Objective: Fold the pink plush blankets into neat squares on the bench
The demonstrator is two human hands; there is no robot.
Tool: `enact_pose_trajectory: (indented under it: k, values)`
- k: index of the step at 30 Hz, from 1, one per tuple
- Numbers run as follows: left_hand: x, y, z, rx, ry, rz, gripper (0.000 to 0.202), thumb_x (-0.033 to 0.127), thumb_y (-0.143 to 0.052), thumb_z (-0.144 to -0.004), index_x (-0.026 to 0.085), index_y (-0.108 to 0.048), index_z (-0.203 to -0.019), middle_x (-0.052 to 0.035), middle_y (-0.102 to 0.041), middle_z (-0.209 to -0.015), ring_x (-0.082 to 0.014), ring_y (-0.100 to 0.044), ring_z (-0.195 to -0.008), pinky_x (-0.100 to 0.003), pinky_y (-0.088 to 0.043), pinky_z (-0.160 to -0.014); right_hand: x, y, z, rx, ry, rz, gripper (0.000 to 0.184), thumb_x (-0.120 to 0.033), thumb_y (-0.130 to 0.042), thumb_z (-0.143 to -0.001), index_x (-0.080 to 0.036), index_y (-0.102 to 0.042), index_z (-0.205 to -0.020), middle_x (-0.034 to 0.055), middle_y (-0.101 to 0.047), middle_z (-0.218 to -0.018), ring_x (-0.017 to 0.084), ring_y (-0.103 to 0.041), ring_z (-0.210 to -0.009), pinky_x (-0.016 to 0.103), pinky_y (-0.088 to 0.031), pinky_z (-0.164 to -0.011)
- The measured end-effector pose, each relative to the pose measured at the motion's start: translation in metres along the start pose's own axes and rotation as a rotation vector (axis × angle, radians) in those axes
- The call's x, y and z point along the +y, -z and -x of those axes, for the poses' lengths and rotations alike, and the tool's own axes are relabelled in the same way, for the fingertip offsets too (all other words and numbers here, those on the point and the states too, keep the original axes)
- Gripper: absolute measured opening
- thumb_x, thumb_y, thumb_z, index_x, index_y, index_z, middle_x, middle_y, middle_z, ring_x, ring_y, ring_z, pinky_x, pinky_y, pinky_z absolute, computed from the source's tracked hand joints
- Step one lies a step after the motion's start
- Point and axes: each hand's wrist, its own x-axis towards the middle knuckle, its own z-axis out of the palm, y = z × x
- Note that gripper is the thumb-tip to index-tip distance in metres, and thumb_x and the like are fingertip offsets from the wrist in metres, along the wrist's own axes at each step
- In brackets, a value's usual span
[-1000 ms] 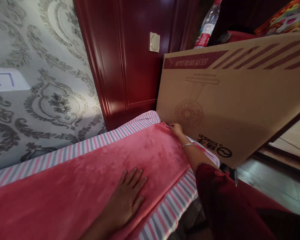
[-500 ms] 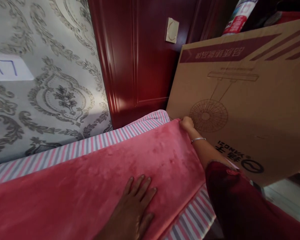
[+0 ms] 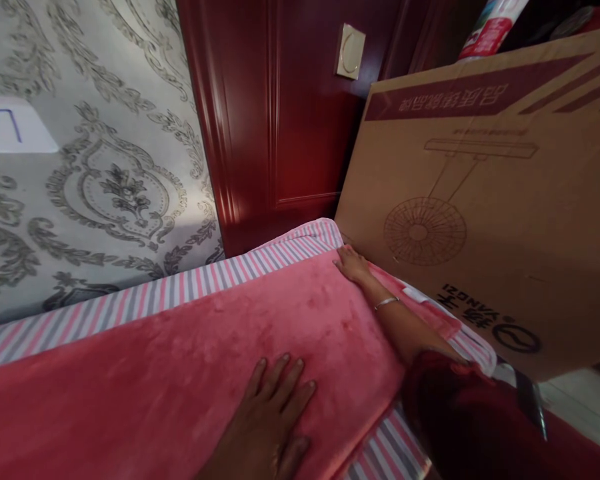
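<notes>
A folded pink plush blanket (image 3: 180, 360) lies over a cloth striped in pink, grey and white (image 3: 125, 307). My left hand (image 3: 265, 413) rests flat on the blanket's near part, fingers spread. At the blanket's far right corner is my right hand (image 3: 354, 264), palm down with its fingers stretched out, a silver bangle on the wrist. Under my right forearm, more of the pink and striped cloth (image 3: 473, 350) shows along the right side.
A large cardboard box (image 3: 500, 220) with a fan drawing stands close against the right side. Behind are a dark red wood panel (image 3: 300, 133) with a light switch (image 3: 351, 52) and a patterned wall (image 3: 130, 187). A white paper label (image 3: 30, 130) is at far left.
My right hand has let go of the blanket's corner edge and now lies flat on it, a little further left. More cloth shows beyond my right forearm. My left hand stays in place.
</notes>
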Motion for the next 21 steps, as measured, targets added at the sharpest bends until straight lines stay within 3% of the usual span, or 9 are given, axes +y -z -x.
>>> enact_pose_trajectory:
  k: [4,9,15,19,21]
  values:
    - [0.001,0.002,0.001,-0.05,0.022,0.025,0.067,0.044,-0.046,-0.101,0.035,-0.018,-0.161,-0.001,-0.032,-0.165,-0.03,-0.026,-0.153,-0.06,-0.024,-0.125,0.004,-0.007,-0.002,-0.113,0.044,0.042,0.055,-0.043,-0.034,-0.104,-0.021,-0.043,-0.153,0.0108,-0.034,-0.164,0.026,-0.027,-0.152,0.05,-0.029,-0.12]
    - [0.006,0.01,0.001,-0.093,0.081,0.123,0.064,0.045,-0.044,-0.102,0.039,-0.02,-0.161,0.0003,-0.029,-0.166,-0.0301,-0.024,-0.154,-0.062,-0.024,-0.125,-0.001,0.004,0.002,-0.159,0.043,0.084,0.055,-0.042,-0.029,-0.105,-0.021,-0.04,-0.155,0.0122,-0.033,-0.164,0.028,-0.027,-0.152,0.052,-0.029,-0.119]
    - [0.009,0.019,-0.004,-0.121,0.102,0.183,0.062,0.049,-0.044,-0.101,0.037,-0.027,-0.159,-0.0023,-0.029,-0.166,-0.0313,-0.021,-0.155,-0.064,-0.018,-0.125,0.0,0.003,0.057,-0.115,0.089,0.12,0.059,-0.055,-0.029,-0.104,-0.031,-0.036,-0.157,0.0073,-0.026,-0.167,0.034,-0.023,-0.153,0.062,-0.025,-0.118]
    - [0.011,0.024,-0.008,-0.157,0.101,0.206,0.065,0.059,-0.049,-0.097,0.035,-0.037,-0.156,-0.0061,-0.031,-0.166,-0.0341,-0.022,-0.154,-0.066,-0.015,-0.124,0.01,0.008,0.086,-0.157,0.083,0.099,0.058,-0.049,-0.029,-0.104,-0.029,-0.033,-0.159,0.007,-0.024,-0.168,0.031,-0.023,-0.153,0.058,-0.026,-0.12]
    - [0.014,0.024,-0.009,-0.172,0.105,0.193,0.066,0.059,-0.051,-0.095,0.031,-0.041,-0.154,-0.0084,-0.031,-0.166,-0.0357,-0.022,-0.154,-0.066,-0.013,-0.123,0.007,0.012,0.093,-0.173,0.045,0.102,0.058,-0.048,-0.03,-0.104,-0.027,-0.036,-0.158,0.0097,-0.027,-0.167,0.034,-0.024,-0.152,0.062,-0.026,-0.118]
